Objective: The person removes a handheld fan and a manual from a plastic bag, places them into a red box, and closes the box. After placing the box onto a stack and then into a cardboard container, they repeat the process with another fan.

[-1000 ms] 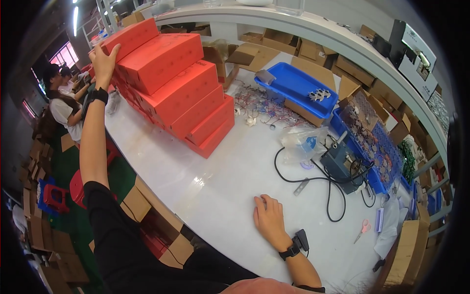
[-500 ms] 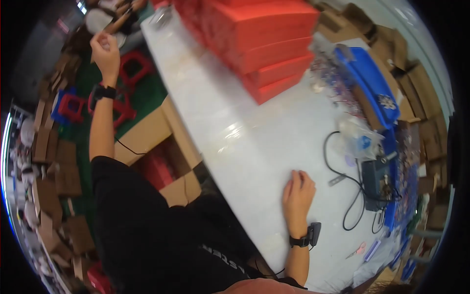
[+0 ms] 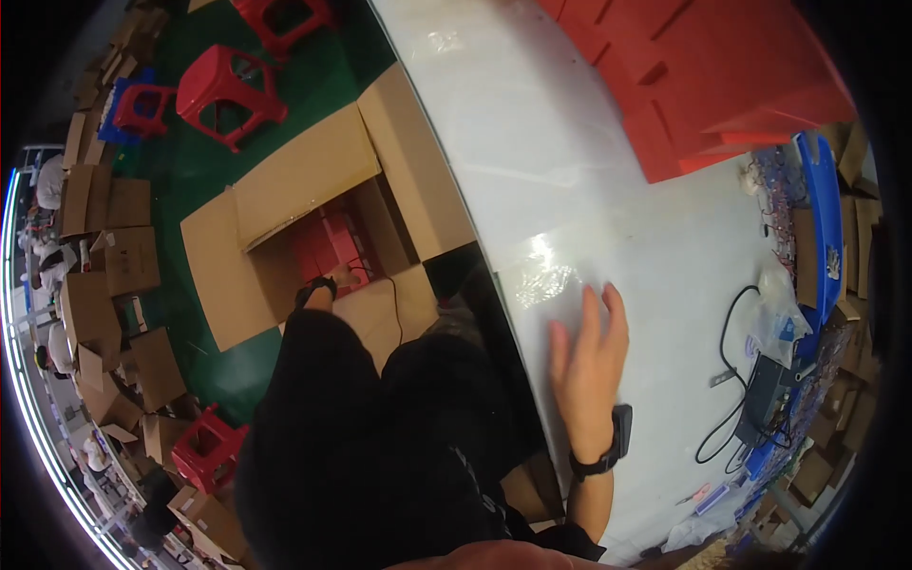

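Note:
My left hand (image 3: 344, 276) reaches down at the opening of a large cardboard box (image 3: 309, 180) on the floor, a black strap round its wrist. Inside the box, beside that hand, lie red boxes (image 3: 332, 237). This hand is small and unclear in the view, so I cannot tell how its fingers are set. My right hand (image 3: 591, 366) is over the white table (image 3: 617, 237) near its edge, with fingers apart and nothing in them. A black device is strapped to the right wrist. Clear tape (image 3: 540, 275) lies on the table by the right fingertips.
Stacked red boxes (image 3: 722, 85) rise at the table's far side. To the right lie a dark grey device (image 3: 765, 389) with a black cable, a plastic bag (image 3: 781, 318), a blue tray (image 3: 822, 228) and scissors (image 3: 701, 492). Red stools (image 3: 228, 90) and cardboard boxes (image 3: 128, 256) stand on the green floor.
My left hand has come down from its raised, stretched-out place to the cardboard box. The view has turned toward the box. My right hand's fingers have spread.

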`<state>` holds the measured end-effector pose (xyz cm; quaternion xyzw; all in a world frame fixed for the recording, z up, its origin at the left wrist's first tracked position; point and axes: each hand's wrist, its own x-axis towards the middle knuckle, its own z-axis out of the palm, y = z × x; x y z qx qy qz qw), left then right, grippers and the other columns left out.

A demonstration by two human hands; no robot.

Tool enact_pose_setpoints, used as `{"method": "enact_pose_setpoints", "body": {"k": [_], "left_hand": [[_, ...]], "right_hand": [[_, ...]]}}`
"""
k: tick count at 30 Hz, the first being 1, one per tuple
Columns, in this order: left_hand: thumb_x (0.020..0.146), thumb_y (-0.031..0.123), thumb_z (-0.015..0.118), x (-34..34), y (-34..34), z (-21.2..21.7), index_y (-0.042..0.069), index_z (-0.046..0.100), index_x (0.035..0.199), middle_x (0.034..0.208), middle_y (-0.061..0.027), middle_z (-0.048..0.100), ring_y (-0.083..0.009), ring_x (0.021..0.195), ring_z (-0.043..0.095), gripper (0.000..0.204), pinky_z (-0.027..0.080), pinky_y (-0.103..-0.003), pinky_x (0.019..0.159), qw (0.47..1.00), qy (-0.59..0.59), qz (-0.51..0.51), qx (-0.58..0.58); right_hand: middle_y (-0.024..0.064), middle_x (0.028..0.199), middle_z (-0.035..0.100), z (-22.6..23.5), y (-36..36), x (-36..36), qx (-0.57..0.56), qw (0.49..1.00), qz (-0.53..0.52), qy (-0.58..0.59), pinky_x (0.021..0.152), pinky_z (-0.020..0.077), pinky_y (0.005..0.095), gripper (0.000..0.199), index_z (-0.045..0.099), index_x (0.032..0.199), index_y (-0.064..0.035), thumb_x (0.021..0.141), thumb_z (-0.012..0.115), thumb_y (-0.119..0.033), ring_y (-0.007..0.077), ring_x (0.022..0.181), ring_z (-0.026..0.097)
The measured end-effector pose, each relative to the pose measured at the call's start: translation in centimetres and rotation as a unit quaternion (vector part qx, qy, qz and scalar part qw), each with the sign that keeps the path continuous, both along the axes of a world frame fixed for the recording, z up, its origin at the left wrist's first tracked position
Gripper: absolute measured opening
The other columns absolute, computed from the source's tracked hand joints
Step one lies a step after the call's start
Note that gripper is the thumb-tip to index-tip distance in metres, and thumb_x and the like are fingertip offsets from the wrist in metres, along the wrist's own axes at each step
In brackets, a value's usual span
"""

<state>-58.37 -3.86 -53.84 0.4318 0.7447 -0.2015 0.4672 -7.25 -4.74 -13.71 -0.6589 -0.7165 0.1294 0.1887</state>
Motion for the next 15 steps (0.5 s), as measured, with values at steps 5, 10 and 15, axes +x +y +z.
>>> {"method": "enact_pose_setpoints", "body": {"k": [5, 10, 15], "left_hand": [[0.088, 0.022, 0.070, 3.2, 1.6, -1.9, 0.002, 0.058, 0.134, 0.128, -0.0189, 0.064, -0.0287, 0.123, 0.059, 0.051, 0.046, -0.037, 0.102, 0.965, -0.196, 0.172, -0.037], [0.092, 0.009, 0.068, 4.6, 0.2, 0.5, 0.005, 0.056, 0.138, 0.128, -0.0140, 0.062, -0.0283, 0.118, 0.059, 0.048, 0.043, -0.040, 0.109, 0.678, -0.551, 0.483, -0.060], [0.095, 0.025, 0.065, 0.6, -5.4, -10.9, 0.004, 0.056, 0.136, 0.136, -0.0150, 0.060, -0.0257, 0.127, 0.055, 0.048, 0.051, -0.041, 0.098, 0.669, -0.226, 0.676, 0.213]], "right_hand": [[0.0288, 0.148, 0.038, -2.5, 3.3, -4.4, 0.013, 0.996, 0.009, -0.089, 0.111, 0.0331, 0.0525, 0.063, 0.042, 0.145, 0.0055, 0.093, 0.065, -0.020, 0.0460, 0.133, 0.039], [0.0283, 0.149, 0.037, -2.6, 2.9, -3.9, -0.023, 0.992, -0.015, -0.121, 0.112, 0.0295, 0.0550, 0.063, 0.041, 0.146, 0.0057, 0.095, 0.060, -0.028, 0.0462, 0.134, 0.036], [0.0281, 0.149, 0.037, -3.8, 3.7, -5.8, -0.049, 0.983, 0.000, -0.176, 0.111, 0.0313, 0.0543, 0.062, 0.042, 0.144, 0.0076, 0.097, 0.055, -0.029, 0.0470, 0.131, 0.039]]}}
